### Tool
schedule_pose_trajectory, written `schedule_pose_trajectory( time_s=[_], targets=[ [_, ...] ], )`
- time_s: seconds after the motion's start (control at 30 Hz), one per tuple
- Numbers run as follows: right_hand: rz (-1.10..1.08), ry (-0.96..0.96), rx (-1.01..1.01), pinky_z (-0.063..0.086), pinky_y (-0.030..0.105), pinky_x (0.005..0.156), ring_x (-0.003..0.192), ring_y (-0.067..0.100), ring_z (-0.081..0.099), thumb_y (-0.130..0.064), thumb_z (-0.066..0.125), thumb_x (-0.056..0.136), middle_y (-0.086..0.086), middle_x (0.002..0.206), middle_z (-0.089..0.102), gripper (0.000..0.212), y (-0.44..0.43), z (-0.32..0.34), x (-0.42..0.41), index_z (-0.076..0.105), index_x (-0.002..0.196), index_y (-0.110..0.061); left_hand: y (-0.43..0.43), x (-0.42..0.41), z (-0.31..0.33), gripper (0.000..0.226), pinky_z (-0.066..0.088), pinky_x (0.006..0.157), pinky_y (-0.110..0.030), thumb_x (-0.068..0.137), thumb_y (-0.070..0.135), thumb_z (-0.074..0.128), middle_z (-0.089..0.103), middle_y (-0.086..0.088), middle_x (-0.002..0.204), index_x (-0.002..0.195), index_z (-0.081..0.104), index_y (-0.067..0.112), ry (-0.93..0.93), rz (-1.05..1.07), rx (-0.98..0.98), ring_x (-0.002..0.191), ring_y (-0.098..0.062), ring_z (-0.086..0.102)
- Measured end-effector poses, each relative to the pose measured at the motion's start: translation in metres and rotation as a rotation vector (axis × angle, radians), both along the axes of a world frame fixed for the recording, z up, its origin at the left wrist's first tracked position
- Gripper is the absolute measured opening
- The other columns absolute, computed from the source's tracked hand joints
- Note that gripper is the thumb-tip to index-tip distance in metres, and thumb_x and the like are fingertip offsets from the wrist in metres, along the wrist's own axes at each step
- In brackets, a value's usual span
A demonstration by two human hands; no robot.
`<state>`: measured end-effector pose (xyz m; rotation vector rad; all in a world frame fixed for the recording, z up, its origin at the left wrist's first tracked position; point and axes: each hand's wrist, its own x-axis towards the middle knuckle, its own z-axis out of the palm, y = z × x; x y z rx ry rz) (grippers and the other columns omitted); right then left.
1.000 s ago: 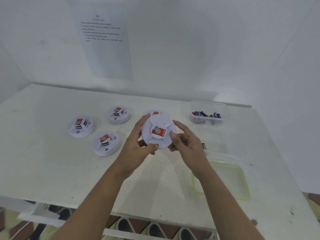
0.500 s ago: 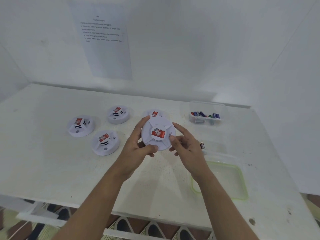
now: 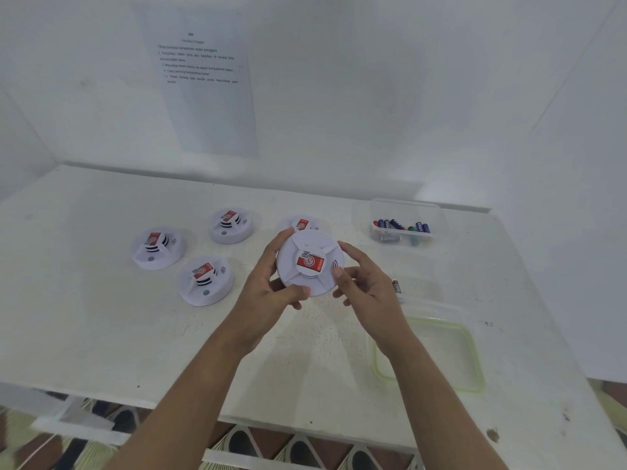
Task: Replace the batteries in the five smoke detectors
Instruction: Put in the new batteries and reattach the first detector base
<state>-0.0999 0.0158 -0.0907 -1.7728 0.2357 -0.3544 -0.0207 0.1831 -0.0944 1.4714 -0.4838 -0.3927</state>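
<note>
Round white plastic smoke detector [image 3: 310, 262], red-labelled, gripped by fingers of left hand [image 3: 271, 293] and right hand [image 3: 368, 290] above white desk [image 3: 101, 334]; four detectors wait far left, battery swap apparently unfinished.

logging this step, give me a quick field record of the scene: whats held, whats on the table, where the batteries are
held: smoke detector, label side up, above the table
left hand: grips its left rim
right hand: grips its right rim
detectors on table: four, the last partly hidden
batteries: in clear tub, far right
loose battery: beside right hand
green-rimmed lid: near right
</note>
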Motion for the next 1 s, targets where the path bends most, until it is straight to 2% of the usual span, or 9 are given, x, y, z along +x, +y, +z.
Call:
schedule_pose_trajectory(
  time_s=[0.2, 0.4, 0.5, 0.6, 0.7, 0.83, 1.0],
  targets=[
    [-0.001, 0.005, 0.003, 0.051, 0.015, 0.069, 0.078, 0.006, 0.069, -0.038, 0.059, 0.098, -0.01, 0.094, 0.075, 0.035, 0.0, -0.001, -0.001, 0.048, 0.127, -0.055, 0.0, -0.001, 0.001, 0.083, 0.056, 0.069, -0.033, 0.085, -0.011, 0.064, 0.062, 0.017, 0.125, 0.138, 0.043, 0.049, -0.004, 0.0, 0.008, 0.096, -0.02, 0.063],
    [-0.008, 0.027, 0.001, 0.052, 0.016, 0.068, 0.079, 0.006, 0.069, -0.036, 0.058, 0.1, -0.009, 0.094, 0.074, 0.035, 0.001, -0.003, 0.001, 0.048, 0.129, -0.053, 0.002, 0.0, 0.0, 0.082, 0.057, 0.071, -0.035, 0.086, -0.007, 0.067, 0.062, 0.021, 0.123, 0.137, 0.042, 0.052, -0.025, -0.006, 0.035, 0.093, -0.014, 0.066],
    [-0.014, 0.026, 0.014, 0.055, 0.02, 0.068, 0.081, 0.012, 0.07, -0.034, 0.058, 0.101, -0.006, 0.095, 0.074, 0.036, 0.0, -0.006, 0.002, 0.051, 0.134, -0.047, 0.003, -0.001, 0.0, 0.077, 0.058, 0.075, -0.029, 0.089, -0.002, 0.068, 0.06, 0.028, 0.124, 0.134, 0.041, 0.055, -0.021, -0.028, 0.039, 0.106, -0.008, 0.064],
    [-0.022, 0.031, 0.046, 0.057, 0.024, 0.069, 0.077, 0.014, 0.071, -0.033, 0.058, 0.101, -0.001, 0.096, 0.073, 0.038, 0.001, -0.008, 0.003, 0.053, 0.138, -0.038, 0.007, 0.0, -0.001, 0.066, 0.056, 0.087, -0.026, 0.093, 0.015, 0.067, 0.057, 0.03, 0.13, 0.137, 0.039, 0.054, -0.015, -0.048, 0.081, 0.118, -0.004, 0.059],
    [-0.025, 0.041, 0.087, 0.059, 0.027, 0.069, 0.072, 0.015, 0.071, -0.031, 0.061, 0.099, 0.005, 0.096, 0.071, 0.04, 0.002, -0.01, 0.001, 0.055, 0.139, -0.036, 0.012, 0.002, -0.006, 0.062, 0.056, 0.089, -0.027, 0.092, 0.022, 0.07, 0.06, 0.023, 0.129, 0.138, 0.043, 0.054, -0.003, -0.025, 0.129, 0.116, -0.011, 0.061],
    [0.014, 0.121, 0.027, 0.062, 0.033, 0.077, 0.078, 0.017, 0.073, -0.039, 0.075, 0.089, -0.003, 0.102, 0.071, 0.053, 0.003, -0.014, -0.001, 0.053, 0.138, -0.043, 0.018, 0.001, -0.014, 0.06, 0.055, 0.083, -0.024, 0.09, 0.021, 0.072, 0.064, 0.025, 0.118, 0.129, 0.047, 0.058, -0.005, -0.018, 0.172, 0.114, -0.011, 0.062],
    [0.053, 0.173, -0.019, 0.059, 0.028, 0.077, 0.076, 0.009, 0.071, -0.036, 0.079, 0.086, -0.007, 0.107, 0.07, 0.063, 0.006, -0.023, -0.002, 0.049, 0.141, -0.043, 0.025, 0.001, -0.024, 0.062, 0.055, 0.08, -0.024, 0.089, 0.019, 0.074, 0.066, 0.026, 0.112, 0.126, 0.045, 0.06, 0.01, 0.007, 0.237, 0.104, -0.014, 0.066]
  ],
)
